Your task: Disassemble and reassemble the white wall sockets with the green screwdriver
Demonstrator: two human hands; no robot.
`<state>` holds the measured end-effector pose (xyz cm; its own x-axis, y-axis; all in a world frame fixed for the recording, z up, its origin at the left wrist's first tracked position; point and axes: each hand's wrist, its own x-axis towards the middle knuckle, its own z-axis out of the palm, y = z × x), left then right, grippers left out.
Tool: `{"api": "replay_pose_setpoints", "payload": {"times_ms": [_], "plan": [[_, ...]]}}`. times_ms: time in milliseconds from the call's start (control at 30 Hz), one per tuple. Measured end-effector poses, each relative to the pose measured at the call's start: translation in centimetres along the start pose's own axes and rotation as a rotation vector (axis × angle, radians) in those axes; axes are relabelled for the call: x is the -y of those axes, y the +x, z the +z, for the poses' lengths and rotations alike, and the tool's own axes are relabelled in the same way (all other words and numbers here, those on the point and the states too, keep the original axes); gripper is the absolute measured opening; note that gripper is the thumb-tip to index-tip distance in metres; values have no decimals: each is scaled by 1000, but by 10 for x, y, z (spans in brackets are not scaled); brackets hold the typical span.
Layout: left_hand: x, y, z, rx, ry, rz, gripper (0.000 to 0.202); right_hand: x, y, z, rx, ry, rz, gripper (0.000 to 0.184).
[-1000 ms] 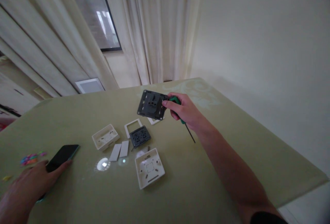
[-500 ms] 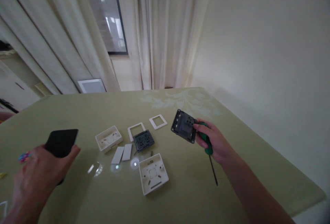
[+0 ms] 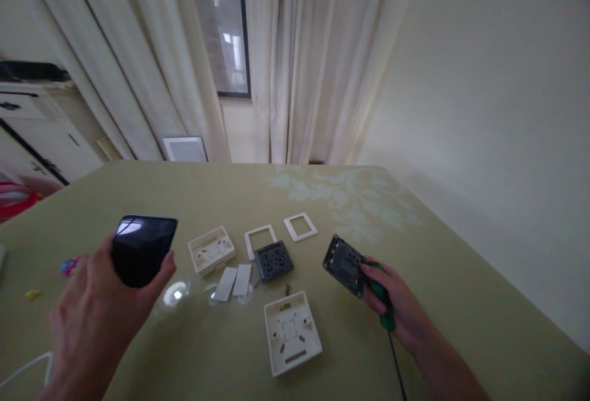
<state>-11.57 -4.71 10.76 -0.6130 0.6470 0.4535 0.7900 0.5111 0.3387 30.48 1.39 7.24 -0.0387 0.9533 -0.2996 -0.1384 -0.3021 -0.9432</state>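
My left hand (image 3: 108, 302) is closed around a black smartphone (image 3: 142, 250), held above the left of the table with its glossy face showing. My right hand (image 3: 396, 296) grips two things together: a dark grey switch module (image 3: 343, 266), tilted, and a screwdriver (image 3: 385, 305) with a green handle, its shaft pointing down. Between the hands lies a second dark switch module (image 3: 274, 261), overlapping a white square frame (image 3: 250, 242). Nearer me is a white back box (image 3: 292, 334), open side up. Another white back box (image 3: 211, 250) sits farther left, beside two white switch rockers (image 3: 225, 284).
A second white frame (image 3: 300, 227) lies farther back on the green table (image 3: 207, 192). Small screws (image 3: 288, 290) are by the near box. At left are a colourful small item (image 3: 70, 266), a yellow bit (image 3: 32, 294) and a white cable (image 3: 27, 364). Curtains and a wall bound the table.
The view has shifted left, so the table things appear farther right. My left hand has raised the phone and tilted it, showing its shiny face. My right hand has lowered the module and screwdriver slightly.
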Motion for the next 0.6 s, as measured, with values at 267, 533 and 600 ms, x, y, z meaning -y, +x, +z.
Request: {"api": "replay_pose_setpoints", "payload": {"times_ms": [267, 533, 600], "plan": [[2, -5, -5, -40, 18, 45, 94, -5, 1, 3, -38, -2, 30, 58], [1, -10, -10, -74, -16, 35, 85, -7, 3, 3, -41, -28, 40, 55], [2, -11, -10, -61, -19, 35, 86, -7, 4, 4, -38, -34, 37, 55]]}}
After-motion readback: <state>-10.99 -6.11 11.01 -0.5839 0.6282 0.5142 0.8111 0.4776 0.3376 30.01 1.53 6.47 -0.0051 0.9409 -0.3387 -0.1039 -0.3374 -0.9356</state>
